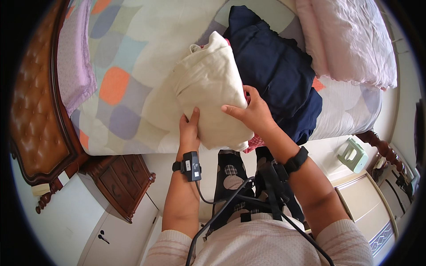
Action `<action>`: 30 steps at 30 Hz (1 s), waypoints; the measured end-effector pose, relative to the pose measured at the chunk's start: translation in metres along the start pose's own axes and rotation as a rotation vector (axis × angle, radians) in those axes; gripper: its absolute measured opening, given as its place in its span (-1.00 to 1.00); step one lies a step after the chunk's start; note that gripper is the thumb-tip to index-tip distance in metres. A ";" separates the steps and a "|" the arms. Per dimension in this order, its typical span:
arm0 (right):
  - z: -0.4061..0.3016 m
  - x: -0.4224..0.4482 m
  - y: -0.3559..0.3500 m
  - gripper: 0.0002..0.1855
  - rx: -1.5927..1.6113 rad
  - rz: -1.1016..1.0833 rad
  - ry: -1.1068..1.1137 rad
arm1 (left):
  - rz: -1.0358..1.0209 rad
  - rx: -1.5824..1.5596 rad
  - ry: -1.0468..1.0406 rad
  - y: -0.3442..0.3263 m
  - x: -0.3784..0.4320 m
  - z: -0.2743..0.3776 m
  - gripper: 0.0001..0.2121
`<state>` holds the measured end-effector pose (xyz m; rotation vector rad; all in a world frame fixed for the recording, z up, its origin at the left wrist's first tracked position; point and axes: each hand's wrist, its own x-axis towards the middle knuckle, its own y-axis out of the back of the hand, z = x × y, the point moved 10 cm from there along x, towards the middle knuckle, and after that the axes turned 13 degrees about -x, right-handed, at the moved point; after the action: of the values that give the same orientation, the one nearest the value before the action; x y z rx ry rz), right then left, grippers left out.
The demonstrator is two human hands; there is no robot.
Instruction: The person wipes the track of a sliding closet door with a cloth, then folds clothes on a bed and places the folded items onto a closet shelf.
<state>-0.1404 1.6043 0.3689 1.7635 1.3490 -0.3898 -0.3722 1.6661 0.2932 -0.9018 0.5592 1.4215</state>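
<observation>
A folded cream-coloured garment [213, 79] lies between my hands near the bed's front edge. My left hand [189, 128] grips its lower left edge, thumb on top and the fingers hidden beneath. On the opposite edge, my right hand [253, 108] holds it with the thumb on top and the index finger along the side. Red checked cloth [255, 143] peeks out from under the cream garment, by my right wrist. A heap of dark navy clothing [271, 66] lies immediately to the right, partly behind my right hand.
The bed has a patterned sheet [133, 83]. A pink quilt [349, 43] is at the far right, a lilac pillow [75, 63] at the left by the tufted headboard [41, 109]. A wooden nightstand [119, 183] and a green stool [354, 155] stand nearby. Black cables [219, 216] run across my front.
</observation>
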 end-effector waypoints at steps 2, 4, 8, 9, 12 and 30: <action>0.008 0.009 -0.007 0.06 0.086 -0.079 -0.108 | 0.029 -0.037 0.041 0.005 -0.005 -0.006 -0.52; 0.007 0.013 -0.013 0.08 0.183 -0.119 -0.140 | -0.038 -0.098 0.111 0.014 0.004 -0.016 -0.52; -0.023 0.015 -0.047 0.00 0.464 -0.280 0.164 | -0.074 -0.127 0.274 0.022 0.011 -0.023 -0.51; -0.036 0.007 -0.047 -0.09 0.331 -0.301 0.195 | -0.101 -0.144 0.253 0.025 0.012 -0.022 -0.50; -0.059 -0.015 -0.042 -0.14 0.121 -0.261 0.181 | -0.042 -0.093 0.124 0.041 0.012 -0.012 -0.44; -0.007 -0.011 -0.029 -0.22 0.016 -0.069 0.262 | -0.122 0.495 -0.517 -0.047 -0.085 0.093 -0.26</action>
<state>-0.1719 1.6042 0.3680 1.8326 1.5972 -0.2115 -0.3519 1.6939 0.4231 -0.1570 0.4220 1.2583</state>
